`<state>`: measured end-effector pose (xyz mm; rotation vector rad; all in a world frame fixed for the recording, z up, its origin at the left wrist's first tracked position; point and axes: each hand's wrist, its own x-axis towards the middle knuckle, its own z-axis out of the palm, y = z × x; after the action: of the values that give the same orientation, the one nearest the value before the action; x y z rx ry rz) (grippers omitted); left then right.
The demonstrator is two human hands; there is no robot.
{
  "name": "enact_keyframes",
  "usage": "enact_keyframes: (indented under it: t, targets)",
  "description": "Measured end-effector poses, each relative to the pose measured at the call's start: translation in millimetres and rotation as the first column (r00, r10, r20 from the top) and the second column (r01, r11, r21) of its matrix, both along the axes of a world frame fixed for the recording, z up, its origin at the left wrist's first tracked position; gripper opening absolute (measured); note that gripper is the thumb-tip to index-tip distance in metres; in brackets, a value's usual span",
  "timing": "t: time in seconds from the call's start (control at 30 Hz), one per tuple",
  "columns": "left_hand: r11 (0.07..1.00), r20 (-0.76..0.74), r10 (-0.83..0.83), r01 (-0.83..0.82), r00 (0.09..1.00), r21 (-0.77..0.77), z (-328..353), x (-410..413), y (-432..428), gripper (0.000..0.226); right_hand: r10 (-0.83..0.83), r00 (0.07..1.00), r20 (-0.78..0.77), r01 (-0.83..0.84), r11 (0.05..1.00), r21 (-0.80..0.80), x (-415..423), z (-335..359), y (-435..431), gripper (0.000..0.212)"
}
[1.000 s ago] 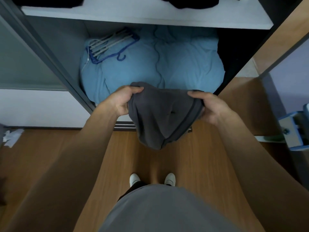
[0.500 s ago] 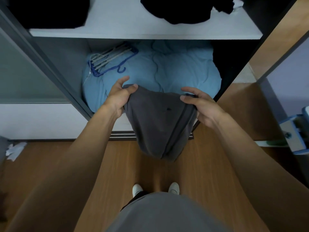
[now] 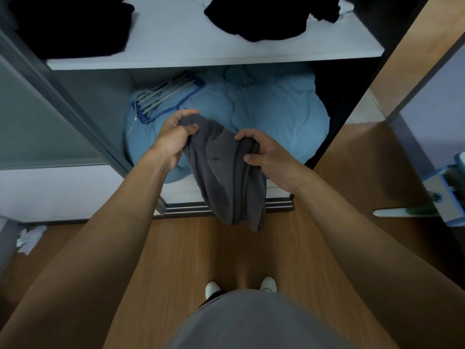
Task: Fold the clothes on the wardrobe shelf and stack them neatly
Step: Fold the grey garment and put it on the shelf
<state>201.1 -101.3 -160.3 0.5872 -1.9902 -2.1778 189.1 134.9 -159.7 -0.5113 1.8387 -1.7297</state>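
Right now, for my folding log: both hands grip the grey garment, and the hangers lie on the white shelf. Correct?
Not quite. The left hand and right hand do grip the grey garment, but the hangers lie on the blue bedding below the white shelf, not on it. The head view shows this.

White wardrobe shelf (image 3: 201,46) is carrying two lots of dark clothing. A black pile (image 3: 70,23) is sitting at its left end and a crumpled black heap (image 3: 264,16) is lying toward the right, with bare board showing between them. Below, a light-blue duvet (image 3: 276,114) is filling the lower compartment, with a bundle of hangers (image 3: 166,99) lying on its rear left. I am standing on the wooden floor (image 3: 176,248); a crumpled white scrap (image 3: 30,238) is lying on it at far left.
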Motion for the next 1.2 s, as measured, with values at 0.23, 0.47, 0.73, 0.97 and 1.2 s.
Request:
enact_keyframes:
  t: [0.23, 0.47, 0.73, 0.97, 1.2]
  targets:
    - [0.971, -0.018, 0.049, -0.052, 0.999, -0.232, 1.8, -0.9, 0.0, 0.035, -0.158, 0.982, -0.102, 0.168, 0.982, 0.092, -4.0, -3.8, -4.3, 0.036]
    - [0.983, -0.174, -0.118, 0.139, 0.978, 0.118, 3.9, 26.5, -9.8, 0.056, -0.381, 0.773, 0.508, 0.558, 0.789, -0.258, -14.0, -3.5, -3.9, 0.034]
    - [0.933, 0.121, -0.295, 0.313, 0.948, -0.179, 4.7, 28.4, -1.8, 0.065, -0.236, 0.938, 0.254, 0.248, 0.969, -0.017, -18.2, -6.9, 20.0, 0.057]
    - [0.441, 0.455, -0.247, 0.517, 0.856, -0.733, 9.2, 15.9, 13.8, 0.065, 0.075, 0.906, -0.417, 0.219, 0.759, 0.613, -18.3, -6.4, 21.8, 0.077]
    - [0.218, 0.414, 0.019, 0.4, 0.91, -0.89, 9.1, 17.3, 17.7, 0.027, 0.26, 0.852, -0.455, 0.277, 0.515, 0.811, -24.2, 3.0, 19.4, 0.042]
